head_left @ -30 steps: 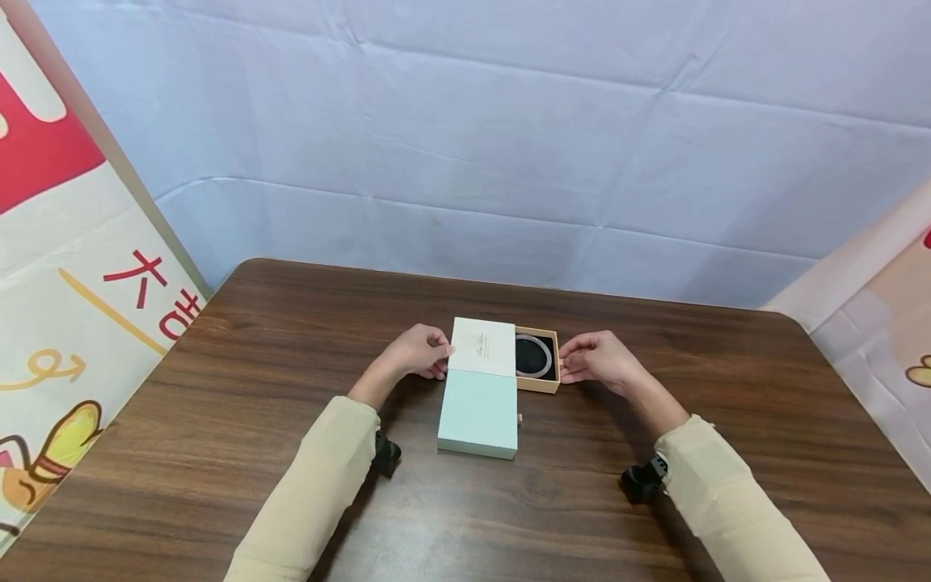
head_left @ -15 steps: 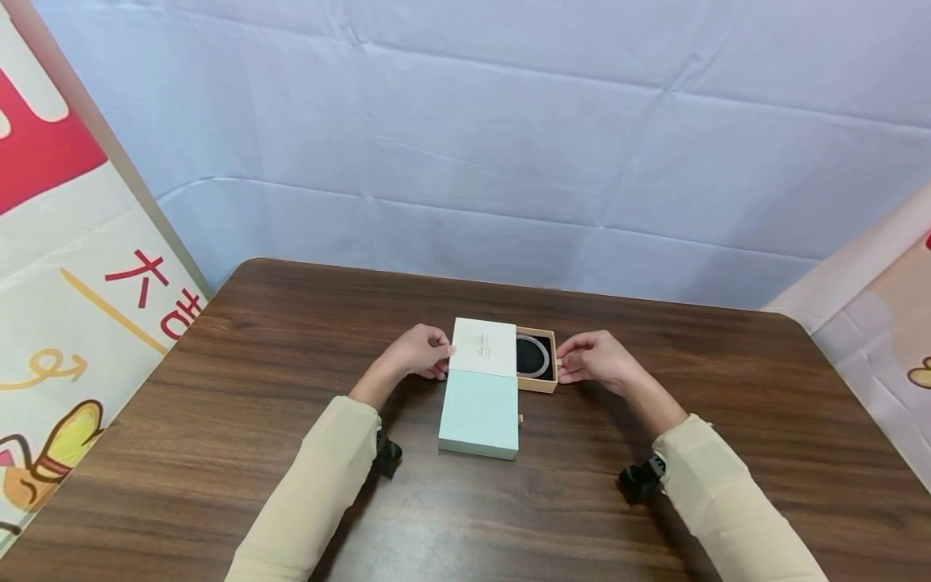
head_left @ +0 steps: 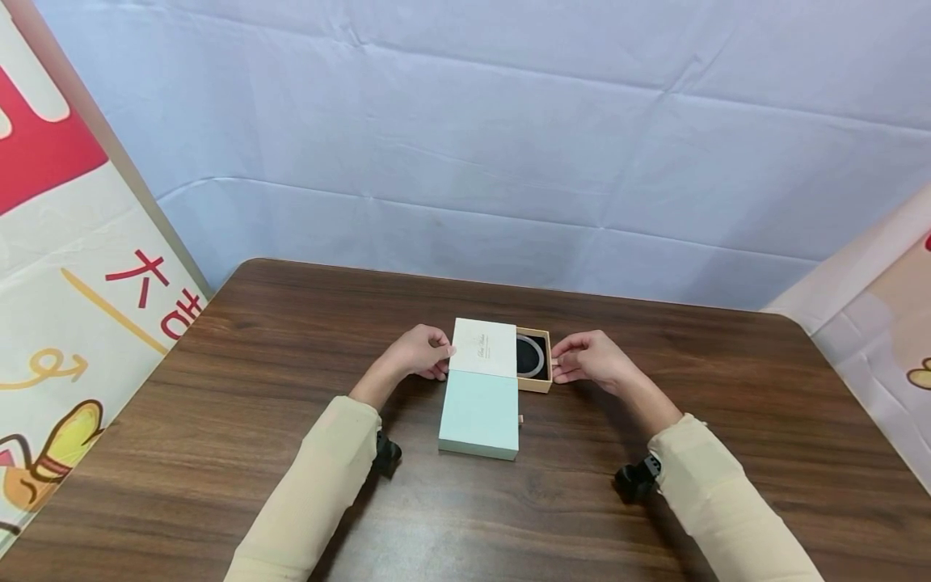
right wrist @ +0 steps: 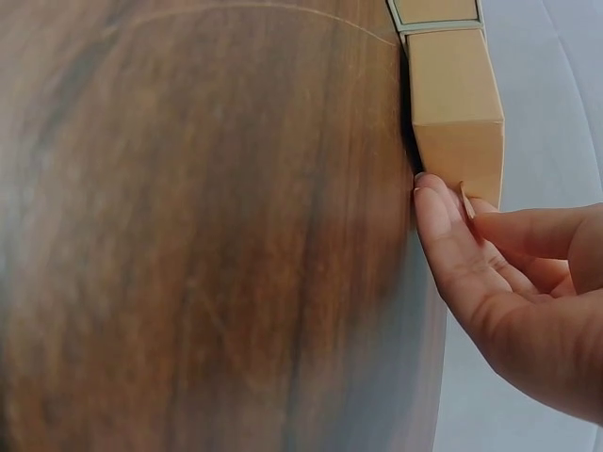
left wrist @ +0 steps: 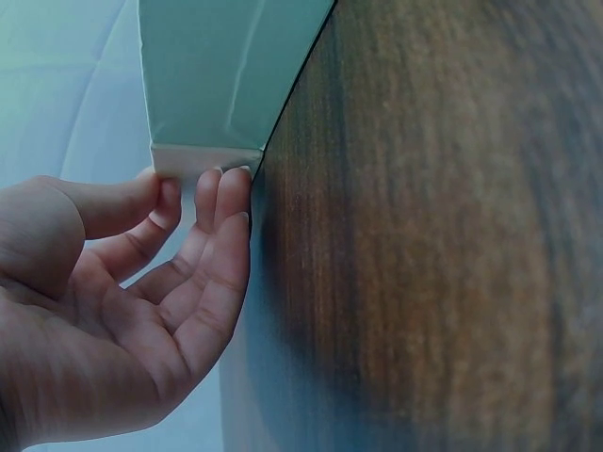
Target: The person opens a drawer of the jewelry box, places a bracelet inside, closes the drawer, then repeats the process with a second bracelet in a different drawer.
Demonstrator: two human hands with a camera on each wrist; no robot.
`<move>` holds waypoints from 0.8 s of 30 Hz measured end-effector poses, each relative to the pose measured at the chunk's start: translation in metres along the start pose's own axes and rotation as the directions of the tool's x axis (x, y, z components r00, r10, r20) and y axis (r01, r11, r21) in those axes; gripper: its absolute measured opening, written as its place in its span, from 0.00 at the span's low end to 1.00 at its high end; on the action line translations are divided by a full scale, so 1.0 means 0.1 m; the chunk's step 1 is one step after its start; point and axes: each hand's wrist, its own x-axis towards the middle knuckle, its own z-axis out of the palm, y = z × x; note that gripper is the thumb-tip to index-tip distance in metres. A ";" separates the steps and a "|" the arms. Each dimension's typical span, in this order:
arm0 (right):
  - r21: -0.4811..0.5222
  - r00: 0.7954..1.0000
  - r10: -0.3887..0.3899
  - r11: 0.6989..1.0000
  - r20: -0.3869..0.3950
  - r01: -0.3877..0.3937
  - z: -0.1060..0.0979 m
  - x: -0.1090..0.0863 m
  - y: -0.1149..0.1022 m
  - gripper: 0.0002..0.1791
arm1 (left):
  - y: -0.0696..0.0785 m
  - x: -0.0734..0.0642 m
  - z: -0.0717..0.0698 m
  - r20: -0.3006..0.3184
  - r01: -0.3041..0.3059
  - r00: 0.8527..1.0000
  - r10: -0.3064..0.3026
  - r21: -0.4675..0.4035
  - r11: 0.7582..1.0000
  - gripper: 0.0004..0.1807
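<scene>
A white-topped gift box (head_left: 483, 343) with small gold lettering lies on the table. Its tan drawer (right wrist: 457, 80) sticks out to the right, partly pulled out. Inside, a translucent grey bangle-like ring (head_left: 539, 356) rests on a black insert, its left part hidden under the sleeve. At the left end my left hand (head_left: 422, 352) holds the box, thumb on the top edge and fingers against the side. My right hand (head_left: 592, 360) pinches the small pull tab (right wrist: 466, 201) on the drawer's front. A mint-green box (head_left: 479, 412) lies directly in front of the white one.
A small tab (head_left: 520, 419) shows on the mint box's right side. The dark wood table (head_left: 291, 323) reaches back to a pale blue cloth (head_left: 465, 145). A printed banner (head_left: 73, 323) hangs at the left, and dark cameras are strapped to both wrists.
The drawer has slid a little to the left into the white box, and my right hand has moved left with it. My left hand and the mint box look the same.
</scene>
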 end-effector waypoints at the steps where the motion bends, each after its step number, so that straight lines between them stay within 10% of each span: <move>1: -0.004 1.000 -0.002 1.000 0.000 0.002 0.00 0.00 0.00 0.11 | 0.00 0.00 0.00 0.000 0.001 1.000 -0.001 0.000 1.000 0.09; 24: -0.003 1.000 -0.010 1.000 0.005 0.010 0.08 0.07 0.01 0.10 | 0.00 0.01 0.00 -0.002 -0.002 1.000 0.002 0.006 1.000 0.09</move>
